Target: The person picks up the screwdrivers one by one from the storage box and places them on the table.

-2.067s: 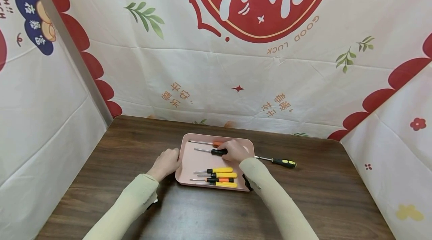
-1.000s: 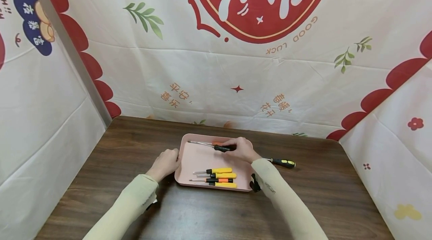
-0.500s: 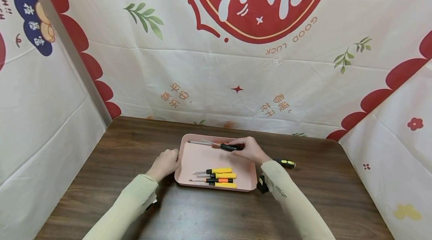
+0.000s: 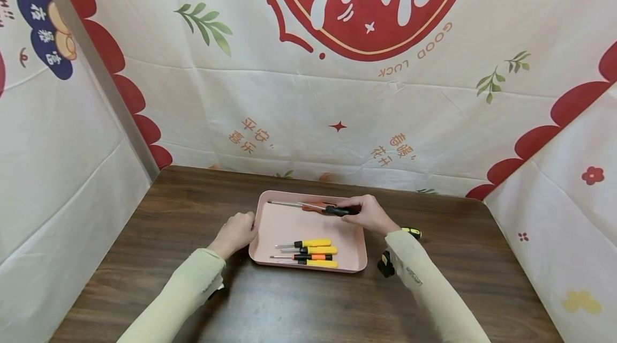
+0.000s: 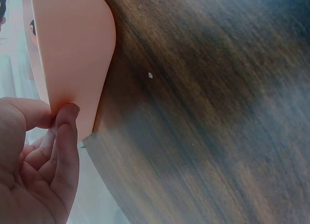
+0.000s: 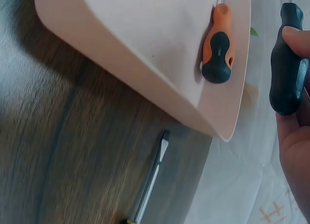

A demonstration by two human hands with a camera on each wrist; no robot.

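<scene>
My left hand (image 4: pixel 236 234) pinches the left rim of a pink tray (image 4: pixel 275 228); thumb and fingers close on its wall in the left wrist view. In my right hand (image 4: pixel 370 215) is a black-handled screwdriver (image 4: pixel 336 210), held above the tray's far right corner with its shaft pointing left. Below it, along the far wall, lies an orange-and-black screwdriver (image 6: pixel 219 45) inside the tray. Near the front wall, several small screwdrivers lie side by side, mostly yellow-handled (image 4: pixel 316 243), one with a black-and-orange handle (image 4: pixel 315 257).
A flat-tip screwdriver (image 6: pixel 151 185) lies on the dark wood table (image 4: pixel 299 305) right of the tray; in the head view my right forearm covers most of it, leaving its yellow-black handle end (image 4: pixel 413 232). Printed cloth (image 4: pixel 299 91) hangs behind and at both sides.
My right hand has lifted the black screwdriver off the tray floor and carried it right and slightly away from me. My left hand stays on the rim.
</scene>
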